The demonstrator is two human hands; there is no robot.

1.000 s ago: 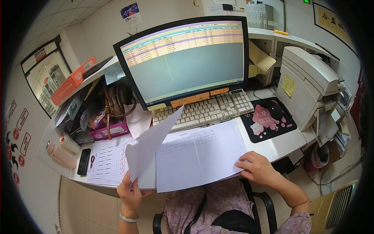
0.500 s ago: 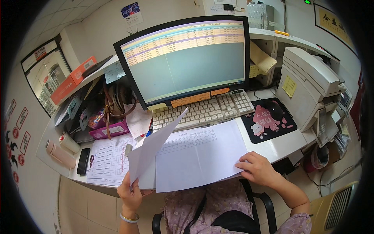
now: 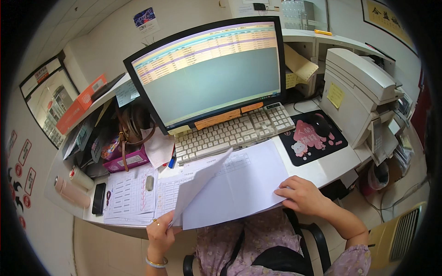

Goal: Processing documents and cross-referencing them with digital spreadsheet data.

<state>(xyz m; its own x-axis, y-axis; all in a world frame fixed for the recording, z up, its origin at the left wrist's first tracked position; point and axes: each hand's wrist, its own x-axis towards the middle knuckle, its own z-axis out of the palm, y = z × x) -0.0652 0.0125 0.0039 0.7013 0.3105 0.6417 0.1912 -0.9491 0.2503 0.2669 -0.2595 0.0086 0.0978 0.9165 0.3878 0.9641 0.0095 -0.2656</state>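
Note:
My left hand (image 3: 161, 231), a ring on one finger and bangles at the wrist, pinches the lower left corner of a white sheet (image 3: 195, 186). That sheet is raised and curls over toward the right. Under it lies a white paper (image 3: 239, 195) with a faint printed table near its top, jutting past the desk's front edge. At its right edge, my right hand (image 3: 301, 195) is closed with bent fingers gripping the paper. Left of the raised sheet, a printed form (image 3: 166, 195) lies partly covered. Farther left are more forms (image 3: 126, 195) with a grey oblong object (image 3: 149, 183) on top.
A monitor (image 3: 207, 83) and a keyboard (image 3: 230, 131) stand beyond the papers. A mouse (image 3: 321, 125) lies on a black pad (image 3: 294, 154) beside a grey printer (image 3: 359, 96). At left are a phone (image 3: 98, 198), a pink bottle (image 3: 71, 192) and a purple box (image 3: 131, 159).
My left hand has moved slightly down and right. The raised sheet has tipped farther right over the paper below, and a printed form now shows to its left. My right hand keeps its place on the paper's edge.

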